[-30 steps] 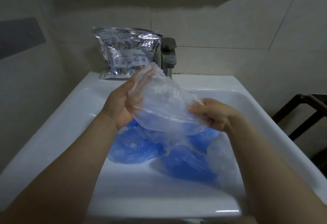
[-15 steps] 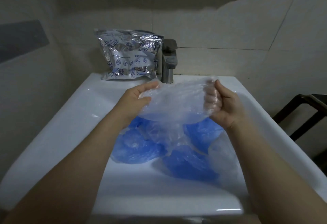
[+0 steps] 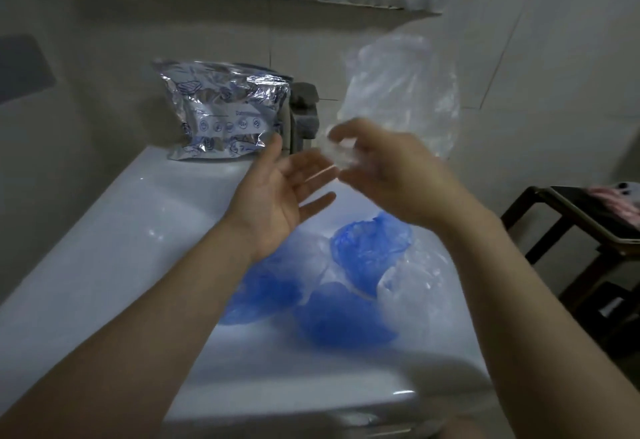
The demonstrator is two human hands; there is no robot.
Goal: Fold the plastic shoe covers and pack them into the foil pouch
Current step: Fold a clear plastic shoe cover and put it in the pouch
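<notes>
above the white sink [image 3: 114, 241], the right hand [image 3: 391, 175] is pinching a clear shoe cover [image 3: 401, 92] that is billowing upward, while the left hand [image 3: 277, 196] is hovering palm-up with fingers spread, gripping nothing. blue shoe covers [image 3: 346, 286] are lying heaped in the basin; the foil pouch [image 3: 221, 109] is standing at the back beside the faucet [image 3: 304, 113].

Faucet [image 3: 304, 116] beside foil pouch [image 3: 221, 113]
</notes>
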